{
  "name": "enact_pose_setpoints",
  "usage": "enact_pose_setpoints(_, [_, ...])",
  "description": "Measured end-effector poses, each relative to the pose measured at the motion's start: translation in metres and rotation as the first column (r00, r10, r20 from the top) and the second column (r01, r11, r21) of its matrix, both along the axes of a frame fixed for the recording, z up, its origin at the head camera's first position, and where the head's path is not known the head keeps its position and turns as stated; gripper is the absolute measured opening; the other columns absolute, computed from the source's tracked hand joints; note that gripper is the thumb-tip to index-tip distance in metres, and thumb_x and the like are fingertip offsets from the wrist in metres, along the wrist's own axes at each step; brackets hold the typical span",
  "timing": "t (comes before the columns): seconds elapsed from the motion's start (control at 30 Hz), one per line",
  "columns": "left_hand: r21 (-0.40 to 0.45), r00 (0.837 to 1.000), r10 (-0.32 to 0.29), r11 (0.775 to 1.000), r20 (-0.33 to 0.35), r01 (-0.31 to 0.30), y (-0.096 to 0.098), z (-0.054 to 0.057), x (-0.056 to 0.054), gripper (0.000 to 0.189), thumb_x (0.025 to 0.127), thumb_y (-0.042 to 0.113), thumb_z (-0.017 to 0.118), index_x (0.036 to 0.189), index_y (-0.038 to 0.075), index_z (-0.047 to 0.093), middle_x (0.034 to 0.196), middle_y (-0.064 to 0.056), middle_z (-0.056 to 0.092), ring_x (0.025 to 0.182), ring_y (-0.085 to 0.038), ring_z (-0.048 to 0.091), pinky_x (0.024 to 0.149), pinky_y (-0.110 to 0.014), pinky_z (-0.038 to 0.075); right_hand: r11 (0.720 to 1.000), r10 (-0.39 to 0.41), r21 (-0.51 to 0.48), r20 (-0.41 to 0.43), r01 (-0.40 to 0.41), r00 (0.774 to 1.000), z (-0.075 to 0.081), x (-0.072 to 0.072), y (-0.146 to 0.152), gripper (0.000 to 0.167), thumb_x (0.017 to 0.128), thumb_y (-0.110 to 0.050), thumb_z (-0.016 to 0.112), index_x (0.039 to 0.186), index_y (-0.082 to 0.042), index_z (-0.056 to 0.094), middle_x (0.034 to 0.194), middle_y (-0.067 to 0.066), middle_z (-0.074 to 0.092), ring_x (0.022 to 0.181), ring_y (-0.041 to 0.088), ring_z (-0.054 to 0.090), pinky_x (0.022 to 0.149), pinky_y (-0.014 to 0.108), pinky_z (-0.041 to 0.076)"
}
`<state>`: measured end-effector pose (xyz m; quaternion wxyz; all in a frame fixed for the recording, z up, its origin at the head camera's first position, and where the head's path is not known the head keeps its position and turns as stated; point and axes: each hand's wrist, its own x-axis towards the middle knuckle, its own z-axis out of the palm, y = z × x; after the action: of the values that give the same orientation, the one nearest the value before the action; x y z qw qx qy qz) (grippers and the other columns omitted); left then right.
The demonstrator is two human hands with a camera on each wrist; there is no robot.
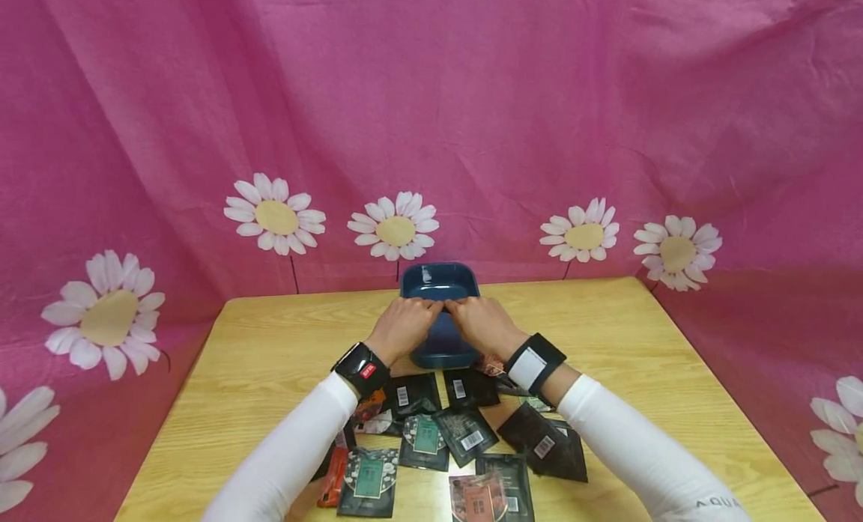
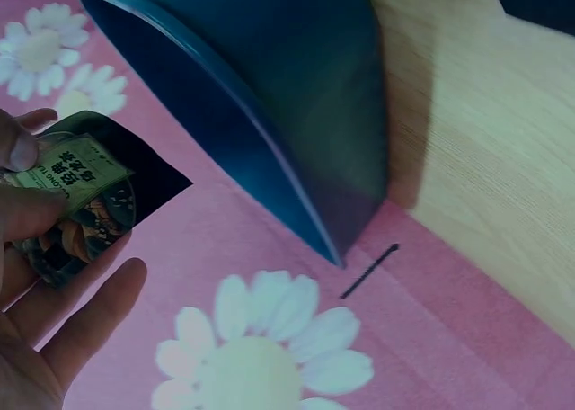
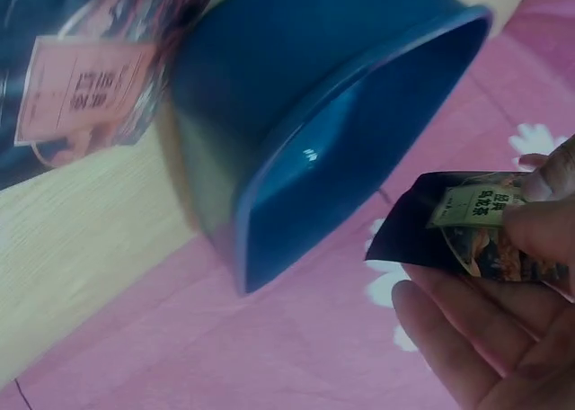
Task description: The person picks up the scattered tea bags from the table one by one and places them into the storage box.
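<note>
My left hand (image 1: pixel 406 329) and right hand (image 1: pixel 487 326) meet above a dark blue bin (image 1: pixel 445 359). Between them they pinch a small black tea sachet (image 2: pixel 85 172) with a yellow-green oolong tea label. Thumbs press on its printed face and fingers lie behind it in both wrist views. The sachet (image 3: pixel 476 214) is hidden behind the hands in the head view. Its dark corner sticks out past the fingers, and whether an edge is torn cannot be made out. The bin's open mouth faces up beneath the hands.
Several tea sachets lie scattered on the wooden table (image 1: pixel 270 357) nearer to me, among them a green-labelled sachet (image 1: pixel 368 481), a pink-labelled sachet (image 1: pixel 477 499) and a plain black sachet (image 1: pixel 539 443). A pink flowered cloth (image 1: pixel 472 132) hangs behind the table and along its sides.
</note>
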<state>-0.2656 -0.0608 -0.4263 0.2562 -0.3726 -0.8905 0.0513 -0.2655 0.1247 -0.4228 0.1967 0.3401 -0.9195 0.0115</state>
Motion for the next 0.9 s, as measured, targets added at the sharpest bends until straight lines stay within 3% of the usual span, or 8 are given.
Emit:
enact_pose_setpoints(0.27, [0.021, 0.991, 0.101, 0.994, 0.086, -0.103, 0.009, -0.005, -0.045, 0.023, 0.094, 0.014, 0.064, 0.115, 0.014, 0.07, 0.089, -0.003, 0.074, 0.076, -0.021, 0.069, 0.063, -0.037, 0.057, 0.999, -0.04, -0.006, -0.023, 0.04, 0.999, -0.008, -0.046, 0.002, 0.015, 0.097, -0.013, 0.059, 0.104, -0.01, 0.071, 0.088, 0.007, 0.075, 0.069, 0.026, 0.07, 0.056, 0.041, 0.056])
enact_pose_setpoints(0.47, [0.064, 0.972, 0.151, 0.984, 0.18, -0.165, 0.011, -0.02, -0.072, 0.026, 0.096, 0.012, 0.06, 0.119, 0.015, 0.071, 0.097, -0.004, 0.075, 0.084, -0.022, 0.071, 0.072, -0.039, 0.059, 0.993, -0.099, -0.057, 0.024, 0.1, 0.995, -0.023, -0.072, -0.003, 0.017, 0.099, -0.014, 0.056, 0.106, -0.012, 0.071, 0.091, 0.009, 0.075, 0.078, 0.03, 0.072, 0.063, 0.047, 0.058])
enact_pose_setpoints(0.67, [0.098, 0.947, 0.192, 0.97, 0.256, -0.223, 0.012, -0.035, -0.086, 0.025, 0.096, 0.012, 0.059, 0.117, 0.017, 0.072, 0.1, -0.004, 0.076, 0.086, -0.024, 0.072, 0.074, -0.041, 0.059, 0.989, -0.118, -0.069, 0.132, 0.128, 0.984, -0.039, -0.086, -0.01, 0.021, 0.098, -0.011, 0.054, 0.113, -0.009, 0.068, 0.098, 0.012, 0.075, 0.086, 0.033, 0.072, 0.071, 0.048, 0.058])
enact_pose_setpoints(0.9, [0.074, 0.92, 0.236, 0.96, 0.312, -0.272, 0.015, -0.042, -0.091, 0.025, 0.098, 0.012, 0.056, 0.116, 0.018, 0.072, 0.099, -0.006, 0.076, 0.086, -0.025, 0.072, 0.075, -0.043, 0.059, 0.989, -0.138, -0.022, 0.192, 0.145, 0.972, -0.045, -0.09, -0.013, 0.023, 0.097, -0.01, 0.054, 0.116, -0.008, 0.067, 0.098, 0.014, 0.075, 0.086, 0.033, 0.072, 0.073, 0.048, 0.058])
